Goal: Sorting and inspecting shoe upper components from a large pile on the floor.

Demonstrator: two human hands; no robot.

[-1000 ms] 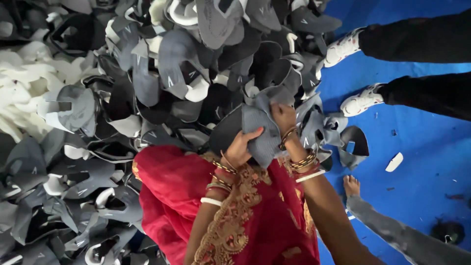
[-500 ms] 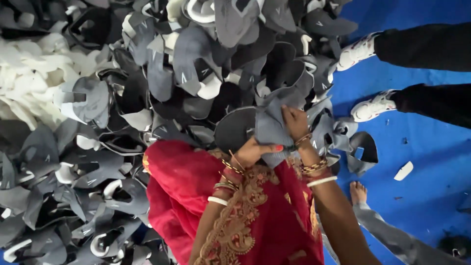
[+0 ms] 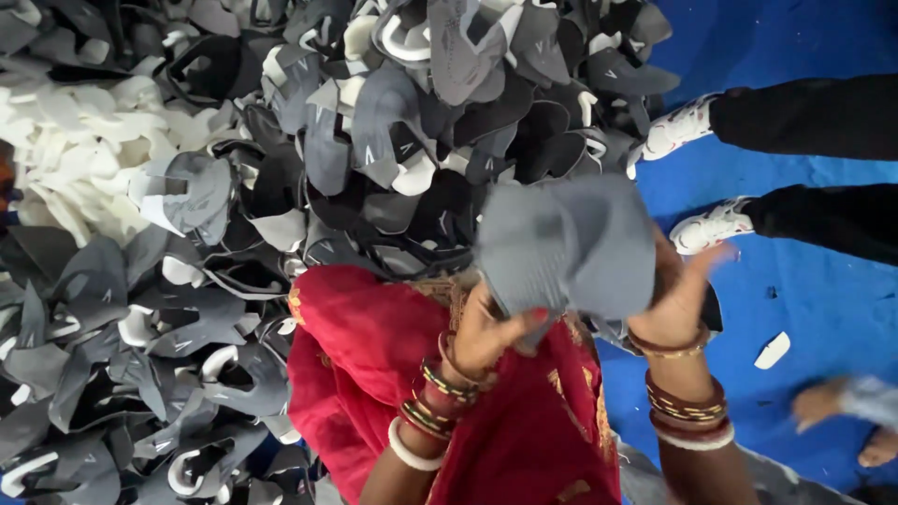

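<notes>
A person seen from above holds a grey shoe upper, a flat fabric piece, lifted in front of them with both hands. The left hand pinches its lower left edge, fingers curled and thumb pressed on the cloth. The right hand supports the piece from its right side; it is blurred by motion, so I cannot tell whether its fingers are clamped on the fabric or only resting against it. Both wrists carry stacks of bangles, and red cloth with gold embroidery lies directly below the hands.

Beyond and to the left of the hands spreads a large heap of grey and black shoe uppers. Farther left of that sits a smaller pile of white cut pieces. To the right of the hands is a blue floor covering, where another person's two white sneakers and dark trouser legs show. A small white scrap lies on the blue, near the right wrist.

The step in hand appears to be handling one upper lifted clear of the heap. The next move likely calls for a firm two-handed grip so the limp fabric does not fold or slip.
</notes>
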